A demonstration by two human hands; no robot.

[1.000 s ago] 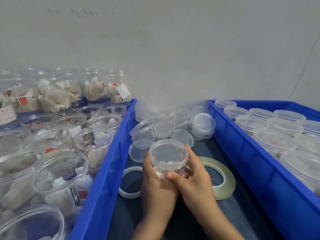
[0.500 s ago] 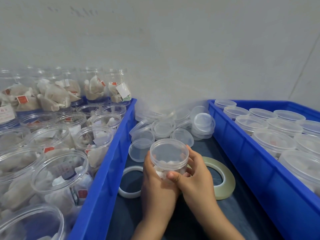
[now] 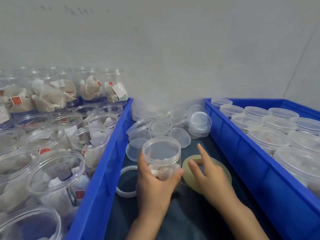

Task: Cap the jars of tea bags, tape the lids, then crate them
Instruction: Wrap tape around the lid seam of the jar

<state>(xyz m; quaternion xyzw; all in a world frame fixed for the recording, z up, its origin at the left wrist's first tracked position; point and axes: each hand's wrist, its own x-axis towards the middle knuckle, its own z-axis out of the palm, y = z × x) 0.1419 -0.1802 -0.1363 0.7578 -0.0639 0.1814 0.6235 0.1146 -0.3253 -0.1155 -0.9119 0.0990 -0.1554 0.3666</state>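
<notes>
While the left hand (image 3: 155, 181) grips a capped clear jar of tea bags (image 3: 161, 157), fingers and thumb curled round its lower wall, the right hand (image 3: 207, 177) hangs just right of it with fingers spread, holding nothing, above a yellowish roll of clear tape (image 3: 223, 170). Jar and hands sit over a dark cloth (image 3: 187, 220) between two blue crates. A white ring (image 3: 124, 184) lies left of the jar; loose clear lids (image 3: 161, 127) are heaped at the far end. At left, one blue crate (image 3: 103, 170) holds uncapped jars of tea bags (image 3: 57, 172); at right, another blue crate (image 3: 251, 161) holds capped jars (image 3: 270, 139).
</notes>
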